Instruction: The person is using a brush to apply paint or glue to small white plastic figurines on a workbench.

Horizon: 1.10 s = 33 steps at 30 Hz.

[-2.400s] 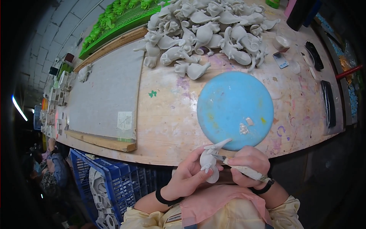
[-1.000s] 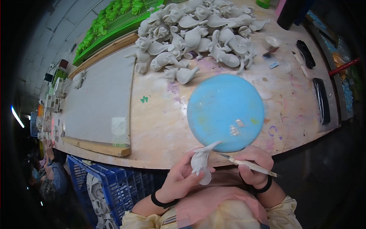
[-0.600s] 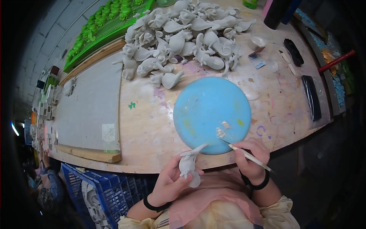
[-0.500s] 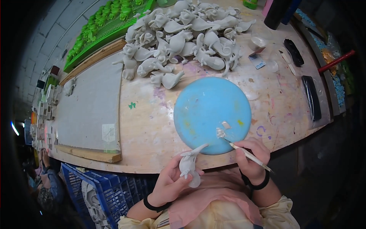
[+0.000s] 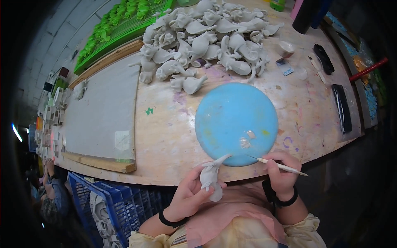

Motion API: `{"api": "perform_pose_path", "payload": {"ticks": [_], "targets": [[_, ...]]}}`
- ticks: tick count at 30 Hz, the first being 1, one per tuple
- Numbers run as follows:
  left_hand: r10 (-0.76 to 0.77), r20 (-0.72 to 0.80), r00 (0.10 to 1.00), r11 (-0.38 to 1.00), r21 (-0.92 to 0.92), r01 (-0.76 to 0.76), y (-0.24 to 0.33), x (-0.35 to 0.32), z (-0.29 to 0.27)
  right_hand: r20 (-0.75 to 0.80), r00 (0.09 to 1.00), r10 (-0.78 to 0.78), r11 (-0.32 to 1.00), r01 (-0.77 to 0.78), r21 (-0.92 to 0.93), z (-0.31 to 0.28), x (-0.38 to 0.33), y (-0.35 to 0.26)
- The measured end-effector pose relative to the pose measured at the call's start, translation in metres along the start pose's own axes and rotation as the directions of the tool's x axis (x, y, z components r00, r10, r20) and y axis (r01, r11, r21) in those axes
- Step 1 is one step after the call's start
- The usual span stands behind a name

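Observation:
My left hand point(image 5: 192, 194) is closed around a small grey clay figurine point(image 5: 210, 177) with a rounded body and a long pointed end. That end reaches over the near rim of a round blue disc point(image 5: 231, 111). Between the thumb and fingers of my right hand point(image 5: 283, 171), a slim modelling tool point(image 5: 281, 166) with a pale handle lies nearly level. Its thin dark tip is over the near part of the disc, apart from the figurine. Just beyond the tip, a crumbly white dab point(image 5: 245, 143) and a small pale piece point(image 5: 250, 134) lie on the disc.
A large heap of similar grey figurines point(image 5: 202, 45) fills the back. At left lies a grey board point(image 5: 103, 111) with wooden edges, beyond it a green rack point(image 5: 120, 33). A blue crate point(image 5: 124, 211) is below the table's edge. Black cases point(image 5: 342, 108) lie at right.
The tool's tip has come away from the white dab, toward me, and its handle lies flatter. My left hand keeps its hold on the figurine. The whole view has shifted slightly.

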<state>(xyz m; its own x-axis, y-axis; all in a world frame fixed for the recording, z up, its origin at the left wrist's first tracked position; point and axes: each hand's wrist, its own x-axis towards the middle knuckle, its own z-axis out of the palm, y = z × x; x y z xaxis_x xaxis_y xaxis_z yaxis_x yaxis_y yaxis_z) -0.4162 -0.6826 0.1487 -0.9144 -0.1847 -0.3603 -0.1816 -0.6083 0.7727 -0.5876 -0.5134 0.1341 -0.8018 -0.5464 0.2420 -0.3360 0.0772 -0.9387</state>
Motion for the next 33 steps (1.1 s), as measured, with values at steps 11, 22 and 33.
{"api": "perform_pose_path", "payload": {"ticks": [11,22,33], "targets": [[0.038,0.0,0.999,0.998,-0.039,-0.038,-0.003,0.002,0.002,0.168,0.937,-0.305,0.933,0.259,0.251,0.036,-0.004,-0.004],[0.018,0.056,0.998,0.997,-0.078,-0.014,-0.006,0.003,-0.002,0.196,0.926,-0.321,0.936,0.278,0.217,0.039,-0.002,-0.004],[0.024,0.014,1.0,0.999,-0.029,-0.024,-0.003,0.004,0.003,0.19,0.931,-0.312,0.94,0.274,0.202,0.038,-0.003,-0.002]]}}
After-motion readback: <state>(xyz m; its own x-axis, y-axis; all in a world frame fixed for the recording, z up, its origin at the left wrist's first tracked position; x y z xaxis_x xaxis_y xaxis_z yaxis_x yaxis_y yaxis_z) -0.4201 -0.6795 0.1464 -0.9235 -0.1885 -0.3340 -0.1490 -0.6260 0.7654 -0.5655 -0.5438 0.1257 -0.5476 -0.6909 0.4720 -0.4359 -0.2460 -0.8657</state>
